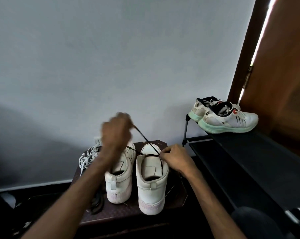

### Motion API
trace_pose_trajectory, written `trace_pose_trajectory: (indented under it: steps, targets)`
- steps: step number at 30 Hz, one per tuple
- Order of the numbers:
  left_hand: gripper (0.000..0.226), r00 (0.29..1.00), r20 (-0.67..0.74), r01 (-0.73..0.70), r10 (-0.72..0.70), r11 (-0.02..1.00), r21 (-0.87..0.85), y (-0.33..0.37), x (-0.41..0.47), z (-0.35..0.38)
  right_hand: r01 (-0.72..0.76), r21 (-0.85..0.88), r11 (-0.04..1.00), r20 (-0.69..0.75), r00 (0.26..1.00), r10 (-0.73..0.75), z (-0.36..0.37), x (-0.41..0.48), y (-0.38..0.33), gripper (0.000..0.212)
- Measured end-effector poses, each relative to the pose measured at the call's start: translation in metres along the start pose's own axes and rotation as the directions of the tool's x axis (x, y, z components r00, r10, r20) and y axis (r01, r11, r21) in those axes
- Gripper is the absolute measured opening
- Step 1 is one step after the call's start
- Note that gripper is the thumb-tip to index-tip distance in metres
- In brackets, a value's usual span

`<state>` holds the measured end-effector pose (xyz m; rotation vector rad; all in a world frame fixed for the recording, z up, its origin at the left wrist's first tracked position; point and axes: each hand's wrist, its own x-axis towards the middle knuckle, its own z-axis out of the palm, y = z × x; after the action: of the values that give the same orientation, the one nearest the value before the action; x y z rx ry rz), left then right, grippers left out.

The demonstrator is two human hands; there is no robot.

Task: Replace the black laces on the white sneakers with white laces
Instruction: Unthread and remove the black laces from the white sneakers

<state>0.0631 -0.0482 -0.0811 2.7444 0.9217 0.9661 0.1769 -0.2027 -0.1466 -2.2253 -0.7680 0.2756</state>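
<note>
Two white sneakers stand side by side on a dark stool point(121, 216), heels toward me: the left sneaker point(119, 180) and the right sneaker point(151, 183). A black lace point(144, 138) runs taut from the right sneaker's front eyelets up to my left hand point(116, 131), which is raised and closed on it. My right hand point(176, 158) pinches the lace at the right sneaker's right eyelet edge. A pile of white laces point(88, 157) lies at the stool's left rear. A loose black lace point(97, 202) is heaped beside the left sneaker's heel.
A black shoe rack point(249, 152) stands to the right with a pair of white sneakers with mint soles point(226, 118) on its top shelf. A wooden door point(287, 66) is at far right. A plain grey wall rises behind the stool.
</note>
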Motion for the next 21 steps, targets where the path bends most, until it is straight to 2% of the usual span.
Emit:
trace_pose_trajectory:
  steps: [2, 4, 9, 10, 11, 13, 14, 15, 17, 19, 20, 21]
  targets:
    - [0.011, 0.95, -0.116, 0.271, -0.29, 0.949, -0.162, -0.039, 0.012, -0.024, -0.012, 0.012, 1.0, 0.003, 1.0, 0.011, 0.0, 0.0, 0.003, 0.022]
    - [0.015, 0.837, -0.133, 0.474, -0.531, 0.825, -0.307, -0.079, 0.018, -0.033, -0.021, 0.011, 1.0, 0.011, 1.0, 0.021, 0.002, -0.001, 0.002, 0.023]
    - [0.026, 0.688, -0.15, 0.631, -0.71, 0.687, -0.359, -0.138, 0.01, -0.037, -0.027, -0.01, 1.0, 0.024, 0.999, 0.027, 0.004, 0.002, -0.001, 0.03]
    - [0.025, 0.694, -0.154, 0.634, -0.703, 0.698, -0.332, -0.142, 0.008, -0.037, -0.022, -0.007, 1.0, 0.033, 0.999, 0.022, 0.004, 0.002, -0.002, 0.034]
    - [0.02, 0.755, -0.116, 0.598, -0.645, 0.751, -0.28, -0.14, 0.006, -0.034, -0.026, -0.005, 1.0, 0.035, 0.999, 0.026, 0.003, 0.002, -0.001, 0.038]
    - [0.005, 0.892, 0.07, 0.451, -0.446, 0.875, -0.173, -0.123, 0.001, -0.026, -0.034, 0.0, 0.999, 0.032, 0.999, 0.034, 0.002, 0.003, 0.001, 0.04]
    - [0.004, 0.925, 0.142, 0.373, -0.353, 0.916, -0.151, -0.111, -0.001, -0.023, -0.03, -0.003, 1.0, 0.036, 0.999, 0.03, 0.004, 0.004, 0.002, 0.041]
    - [0.006, 0.945, 0.172, 0.302, -0.277, 0.943, -0.14, -0.098, -0.003, -0.021, -0.023, -0.009, 1.0, 0.042, 0.999, 0.023, 0.004, 0.004, 0.002, 0.041]
    - [0.01, 0.977, 0.144, 0.169, -0.155, 0.981, -0.093, -0.071, -0.007, -0.017, -0.018, 0.017, 1.0, 0.051, 0.999, 0.017, 0.001, 0.006, 0.003, 0.04]
    - [0.015, 0.992, 0.126, 0.019, -0.018, 1.0, -0.006, -0.037, -0.014, -0.01, -0.061, 0.168, 0.984, 0.041, 0.998, 0.055, -0.008, 0.007, 0.005, 0.045]
    - [0.019, 0.989, 0.149, -0.022, 0.023, 1.0, -0.01, -0.022, -0.018, -0.006, -0.057, 0.232, 0.971, -0.01, 0.998, 0.061, -0.013, 0.009, 0.008, 0.045]
    - [0.024, 0.979, 0.201, -0.037, 0.042, 0.999, -0.029, -0.008, -0.023, 0.0, -0.019, 0.198, 0.98, -0.102, 0.994, 0.039, -0.016, 0.012, 0.012, 0.042]
